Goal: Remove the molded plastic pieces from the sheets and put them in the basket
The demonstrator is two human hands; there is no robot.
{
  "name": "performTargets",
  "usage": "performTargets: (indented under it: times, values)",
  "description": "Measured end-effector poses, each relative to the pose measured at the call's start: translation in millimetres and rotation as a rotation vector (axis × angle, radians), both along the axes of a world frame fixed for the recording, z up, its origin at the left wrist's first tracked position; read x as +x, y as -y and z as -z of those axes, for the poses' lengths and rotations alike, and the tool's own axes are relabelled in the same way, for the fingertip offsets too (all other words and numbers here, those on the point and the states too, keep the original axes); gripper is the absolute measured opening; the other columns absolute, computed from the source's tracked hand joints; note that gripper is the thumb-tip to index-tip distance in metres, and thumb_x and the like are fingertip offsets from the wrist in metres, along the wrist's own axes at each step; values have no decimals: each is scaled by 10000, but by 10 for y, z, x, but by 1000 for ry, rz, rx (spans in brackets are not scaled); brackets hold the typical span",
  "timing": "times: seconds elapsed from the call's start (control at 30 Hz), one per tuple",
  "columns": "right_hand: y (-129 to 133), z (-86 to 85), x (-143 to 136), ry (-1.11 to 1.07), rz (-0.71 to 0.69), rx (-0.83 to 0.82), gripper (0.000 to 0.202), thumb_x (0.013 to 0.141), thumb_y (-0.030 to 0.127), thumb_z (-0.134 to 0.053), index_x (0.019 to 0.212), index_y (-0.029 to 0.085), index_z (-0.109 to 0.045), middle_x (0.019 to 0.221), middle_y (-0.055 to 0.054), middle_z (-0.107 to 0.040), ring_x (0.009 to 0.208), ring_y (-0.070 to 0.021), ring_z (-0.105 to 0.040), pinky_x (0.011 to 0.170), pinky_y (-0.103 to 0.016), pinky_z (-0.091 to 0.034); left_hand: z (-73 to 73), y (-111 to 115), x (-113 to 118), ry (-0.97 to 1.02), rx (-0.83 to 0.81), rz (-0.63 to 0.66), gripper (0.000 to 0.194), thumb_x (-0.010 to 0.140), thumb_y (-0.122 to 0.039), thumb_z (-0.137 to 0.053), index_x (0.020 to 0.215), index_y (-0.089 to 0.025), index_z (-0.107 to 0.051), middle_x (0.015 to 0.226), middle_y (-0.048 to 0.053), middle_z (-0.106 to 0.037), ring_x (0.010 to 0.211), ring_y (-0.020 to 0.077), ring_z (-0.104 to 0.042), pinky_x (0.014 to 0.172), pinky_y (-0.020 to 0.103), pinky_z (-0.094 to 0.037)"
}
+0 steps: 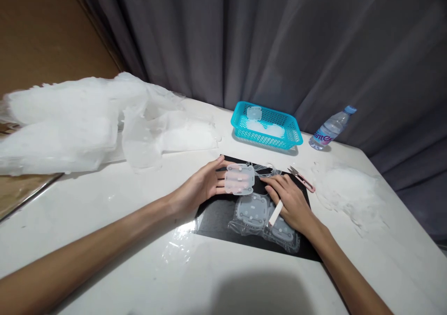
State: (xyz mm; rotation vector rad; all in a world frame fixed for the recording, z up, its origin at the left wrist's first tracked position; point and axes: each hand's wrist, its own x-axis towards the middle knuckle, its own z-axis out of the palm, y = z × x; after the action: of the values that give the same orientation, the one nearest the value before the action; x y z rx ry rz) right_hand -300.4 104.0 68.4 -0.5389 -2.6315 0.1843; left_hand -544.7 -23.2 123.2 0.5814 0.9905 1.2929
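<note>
Held over the black mat [216, 215] in my left hand [206, 180] is a clear, squarish plastic lid with notched edges [240, 179]. My fingers show through the lid from behind. My right hand [288, 198] is closed around a slim tool with a white handle [275, 213]; the tool's working end is hidden. Its fingertips are close to a tangle of clear plastic strips [270, 170] at the mat's far side. More lids of the same kind [252, 210] lie in clear plastic film below the hands, partly covered by my right hand.
Small scissors [302, 179] lie at the mat's right edge, beside a heap of clear plastic scraps [356, 194]. A blue basket [267, 143] with several lids stands behind, left of a water bottle [328, 131]. Piled white translucent sheets [70, 119] cover the table's left part.
</note>
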Motion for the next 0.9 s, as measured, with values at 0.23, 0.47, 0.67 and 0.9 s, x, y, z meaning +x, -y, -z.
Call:
performTargets:
  times: [0.23, 0.47, 0.67, 0.9]
  values:
    - [-11, 25, 15, -31, -71, -6, 262, 1094, 257, -464, 1276, 205, -646, 1153, -88, -741, 1039, -269, -633, 890, -418, -526, 159, 17, 10, -40, 14, 45, 496, 1000, -570, -567, 1224, -145, -692, 1220, 167, -766, 1159, 313, -724, 1079, 473, -533]
    - [-7, 59, -59, -114, -47, -33, 229, 1094, 259, -459, 1198, 202, -654, 1097, -93, -727, 971, -252, -648, 864, -403, -548, 69, -386, -36, -400, 126, -105, 442, 841, -474, -788, 1143, -179, -655, 1108, 113, -773, 1019, 274, -755, 988, 452, -573]
    - [-12, 41, -87, -118, 0, -47, 268, 1109, 308, -410, 1185, 207, -646, 1079, -99, -711, 981, -254, -659, 862, -407, -567, -492, -1648, -270, -674, 282, -232, 362, 845, -340, -727, 1136, -172, -589, 1064, 102, -702, 1004, 239, -703, 936, 426, -552]
    - [-24, 79, -86, -103, 18, -74, 270, 1112, 329, -405, 1197, 209, -632, 1113, -98, -698, 1032, -265, -641, 893, -420, -554, -210, -1388, -208, -960, 374, -178, 195, 897, -333, -666, 991, -196, -564, 1101, 95, -673, 1096, 270, -655, 1041, 467, -485]
